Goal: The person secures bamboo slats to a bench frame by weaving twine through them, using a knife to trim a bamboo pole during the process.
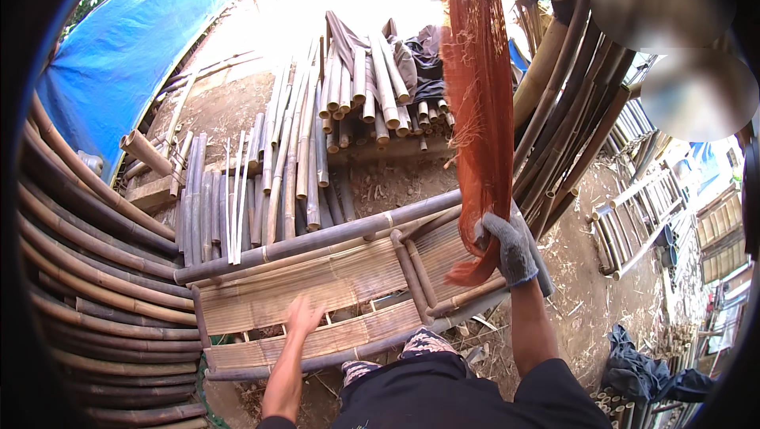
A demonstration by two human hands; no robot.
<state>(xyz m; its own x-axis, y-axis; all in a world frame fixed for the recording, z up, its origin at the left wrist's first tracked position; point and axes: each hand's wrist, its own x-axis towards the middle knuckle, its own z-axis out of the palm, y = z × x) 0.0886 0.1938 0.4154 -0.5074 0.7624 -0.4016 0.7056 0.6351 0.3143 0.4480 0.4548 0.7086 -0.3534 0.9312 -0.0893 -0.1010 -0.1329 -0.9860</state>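
Note:
A long strip of ragged reddish-orange netting cloth (479, 96) hangs down from the top of the view, its edge frayed. My right hand (511, 248), in a grey knitted glove, is closed around the strip's lower part, with a loose end below the fingers. In front of me lies a long bamboo bench frame (317, 251) with dark poles along its sides and split-bamboo slats. Bare and slightly blurred, my left hand (303, 316) is over the slats near the gap between two slat panels, fingers apart, holding nothing. Whether it touches the slats I cannot tell.
Curved bamboo poles (119, 286) are stacked along the left. Cut bamboo lengths (297, 144) lie beyond the bench, and thick dark poles (582, 96) lean at the right. A blue tarp (127, 57) stands far left; dark crumpled plastic (633, 366) is at the lower right.

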